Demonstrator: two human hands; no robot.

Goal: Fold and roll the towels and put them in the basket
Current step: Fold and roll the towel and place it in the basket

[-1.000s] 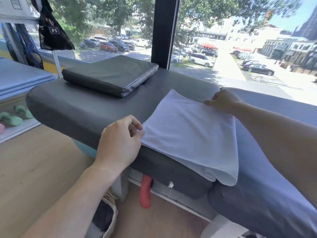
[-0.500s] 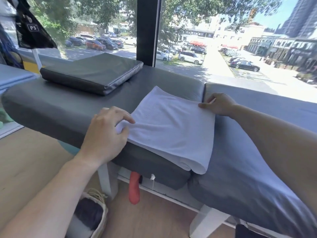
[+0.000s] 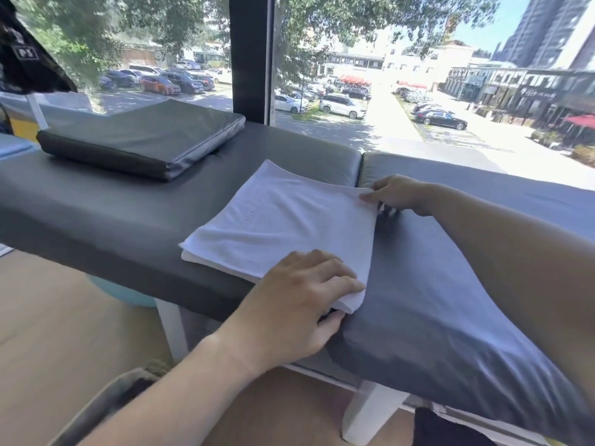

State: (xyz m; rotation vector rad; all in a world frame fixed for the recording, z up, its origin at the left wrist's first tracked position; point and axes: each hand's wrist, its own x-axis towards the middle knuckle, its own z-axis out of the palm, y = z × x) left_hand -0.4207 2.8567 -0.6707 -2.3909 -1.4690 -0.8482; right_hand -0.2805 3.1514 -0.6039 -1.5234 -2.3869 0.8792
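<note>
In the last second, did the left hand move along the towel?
Yes. The left hand went from the towel's corner nearer the dark cushion to its near corner by the bench's seam.

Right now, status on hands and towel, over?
Left hand grips near right corner of towel. Right hand pinches far right corner. Towel folded flat on bench, not rolled. Nothing in the way.
</note>
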